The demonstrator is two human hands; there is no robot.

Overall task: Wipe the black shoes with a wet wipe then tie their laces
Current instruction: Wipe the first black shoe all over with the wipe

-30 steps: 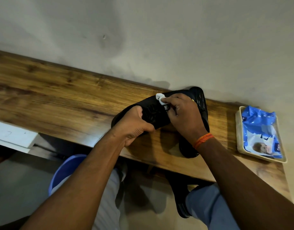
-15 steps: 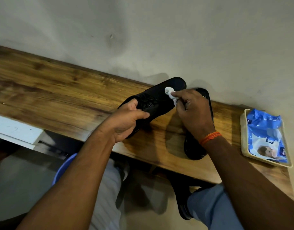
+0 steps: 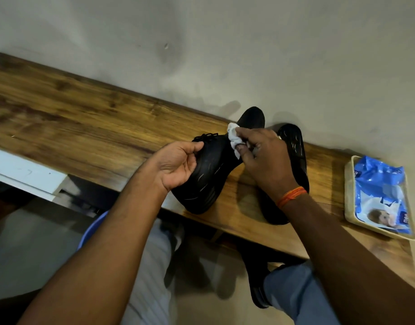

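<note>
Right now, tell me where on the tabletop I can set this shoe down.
The bare stretch of wooden tabletop left of the held shoe, between wall and front edge. A narrower strip lies between the second shoe and the tray. Around both hands, left hand and right hand, it is crowded.

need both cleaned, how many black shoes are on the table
2: one shoe tilted sole-up in the left hand, one lying behind the right hand, partly hidden.

Left hand (image 3: 176,166) sits mid-frame, palm up, fingers curled in a grip. Right hand (image 3: 264,158) is just right of it, fingertips pinched, orange wristband (image 3: 291,195) showing.
</note>
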